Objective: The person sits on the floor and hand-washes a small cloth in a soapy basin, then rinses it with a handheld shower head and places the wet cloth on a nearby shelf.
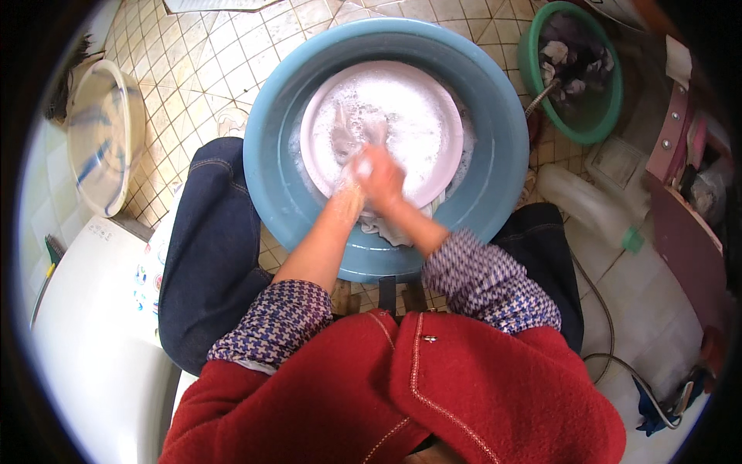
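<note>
Tiled floor around blue basin (495, 147)

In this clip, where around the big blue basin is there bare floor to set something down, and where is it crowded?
Bare tiled floor lies beyond the blue basin, between it and the white-and-blue basin leaning at far left. The right side is crowded: green tub of laundry, plastic bottle, hose. Inside the basin, both hands scrub cloth in suds.

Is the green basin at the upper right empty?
No, the green basin holds a heap of crumpled dark and pale cloth.
</note>
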{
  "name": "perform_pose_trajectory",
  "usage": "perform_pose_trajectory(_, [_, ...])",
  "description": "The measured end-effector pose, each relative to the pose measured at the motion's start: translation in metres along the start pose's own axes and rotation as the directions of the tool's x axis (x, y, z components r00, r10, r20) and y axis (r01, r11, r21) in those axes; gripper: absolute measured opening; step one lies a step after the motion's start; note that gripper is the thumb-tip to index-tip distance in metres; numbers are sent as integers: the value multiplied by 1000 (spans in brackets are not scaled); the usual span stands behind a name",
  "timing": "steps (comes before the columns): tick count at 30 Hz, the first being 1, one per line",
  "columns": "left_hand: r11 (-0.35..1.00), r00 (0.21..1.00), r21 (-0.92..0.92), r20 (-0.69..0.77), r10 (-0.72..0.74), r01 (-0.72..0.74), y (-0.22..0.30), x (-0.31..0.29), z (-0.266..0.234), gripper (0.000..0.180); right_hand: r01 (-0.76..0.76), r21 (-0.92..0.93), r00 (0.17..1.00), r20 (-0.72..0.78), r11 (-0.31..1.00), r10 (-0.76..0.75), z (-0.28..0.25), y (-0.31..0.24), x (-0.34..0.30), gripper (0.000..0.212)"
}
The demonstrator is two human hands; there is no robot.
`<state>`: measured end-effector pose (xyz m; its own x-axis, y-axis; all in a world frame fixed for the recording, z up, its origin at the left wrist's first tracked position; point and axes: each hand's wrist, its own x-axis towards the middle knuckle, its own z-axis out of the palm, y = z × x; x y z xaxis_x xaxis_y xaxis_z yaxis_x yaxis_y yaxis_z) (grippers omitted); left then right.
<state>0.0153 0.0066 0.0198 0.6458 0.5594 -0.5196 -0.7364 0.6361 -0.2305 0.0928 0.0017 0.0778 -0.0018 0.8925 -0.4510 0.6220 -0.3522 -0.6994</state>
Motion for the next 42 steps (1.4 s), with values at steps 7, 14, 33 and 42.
perform_pose_trajectory(7, [995, 969, -65, -232, -85, 72, 3, 0, 4, 34, 223, -27, 953, -207, 974, -224, -13, -26, -12, 20])
perform_pose_trajectory(14, [990, 865, 138, -500, 47, 26, -6, 5, -4, 33, 293, -433, 856, -279, 852, -436, -1, 75, 37, 14])
perform_pose_trajectory(33, [936, 778, 343, -567, 270, -74, -18, 6, 6, 35, -128, -132, 984, -141, 983, 109, -22, -12, 15, 32])
perform_pose_trajectory(42, [917, 948, 383, -237, 212, -109, 8, -5, -30, 28, 37, 82, 971, -238, 996, -16, 13, 4, -14, 35])
